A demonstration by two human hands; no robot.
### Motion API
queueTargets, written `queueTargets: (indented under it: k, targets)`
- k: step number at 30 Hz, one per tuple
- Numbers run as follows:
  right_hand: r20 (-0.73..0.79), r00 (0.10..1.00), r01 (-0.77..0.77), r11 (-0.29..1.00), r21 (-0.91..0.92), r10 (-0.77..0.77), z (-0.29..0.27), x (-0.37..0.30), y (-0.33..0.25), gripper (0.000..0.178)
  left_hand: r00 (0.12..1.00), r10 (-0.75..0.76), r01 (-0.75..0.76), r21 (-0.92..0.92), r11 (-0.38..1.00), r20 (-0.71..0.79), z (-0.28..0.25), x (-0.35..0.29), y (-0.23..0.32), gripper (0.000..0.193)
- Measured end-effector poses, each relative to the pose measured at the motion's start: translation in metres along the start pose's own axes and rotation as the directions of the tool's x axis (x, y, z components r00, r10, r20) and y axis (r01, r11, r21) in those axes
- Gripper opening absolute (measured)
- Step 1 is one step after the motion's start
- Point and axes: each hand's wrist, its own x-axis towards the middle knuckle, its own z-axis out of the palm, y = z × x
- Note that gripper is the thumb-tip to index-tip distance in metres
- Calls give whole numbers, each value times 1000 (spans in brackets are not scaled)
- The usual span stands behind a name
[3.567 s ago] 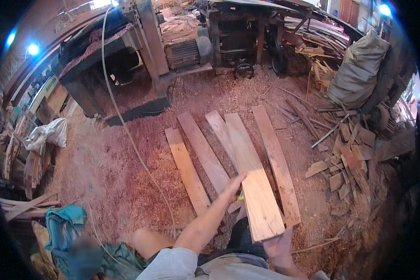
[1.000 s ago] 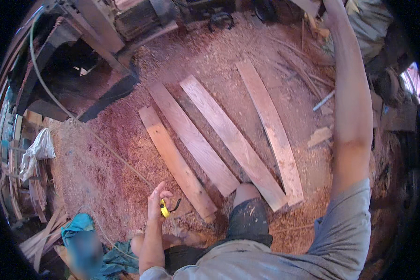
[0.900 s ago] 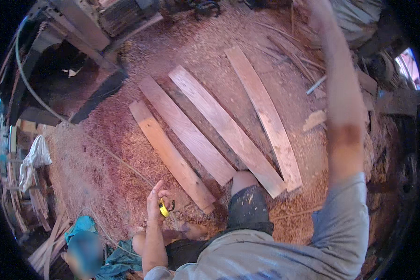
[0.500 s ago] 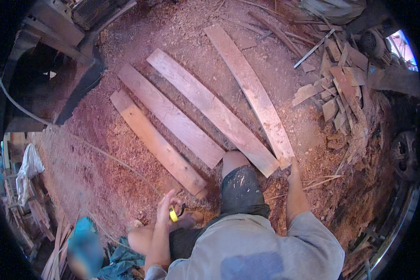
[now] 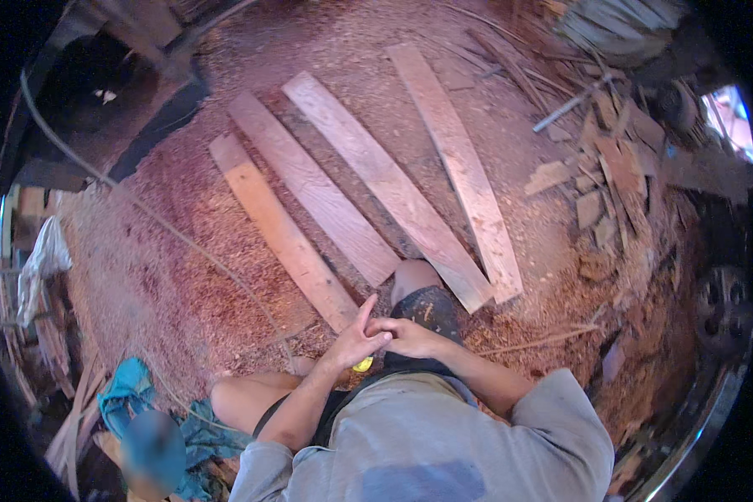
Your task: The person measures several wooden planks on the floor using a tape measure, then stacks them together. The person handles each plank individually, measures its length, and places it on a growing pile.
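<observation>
My left hand is in front of my lap, index finger stretched forward, the other fingers curled. A small yellow tape measure shows beneath its palm, mostly hidden by the hand. My right hand meets it, its fingers closed against the left fingers; whatever they pinch is hidden. Ahead on the ground lie wooden boards side by side: an orange-brown board, a reddish board, a longer pale board and a curved board at the right. My knee touches the near end of the reddish board.
Sawdust and chips cover the ground. A cable crosses the left side. Offcuts are heaped at the right, near a grey metal bar. Blue-green cloth lies at the lower left.
My right hand has left the near end of the rightmost board and come back to my left hand. My left hand has moved right and forward with the yellow tape measure.
</observation>
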Motion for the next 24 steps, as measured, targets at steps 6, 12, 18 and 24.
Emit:
queueTargets:
  k: [6, 12, 18, 24]
  targets:
    - [-165, 980, -74, 975, 210, 110, -8, -19, 26, 14, 975, -180, 179, 25, 984, 127, 18, -13, 5, 86]
    - [-898, 207, 347, 828, 440, 389, -160, -92, 96, 19, 966, -205, 220, -82, 972, 157, -30, -45, -45, 16]
    - [-584, 206, 421, 467, 777, 785, -195, -150, 226, 57, 969, -241, 243, 21, 970, -54, -46, -45, -26, 24]
    - [-763, 197, 334, 689, 643, 616, -217, -175, 180, 65, 978, -208, 209, -84, 974, 22, -42, -44, -37, 24]
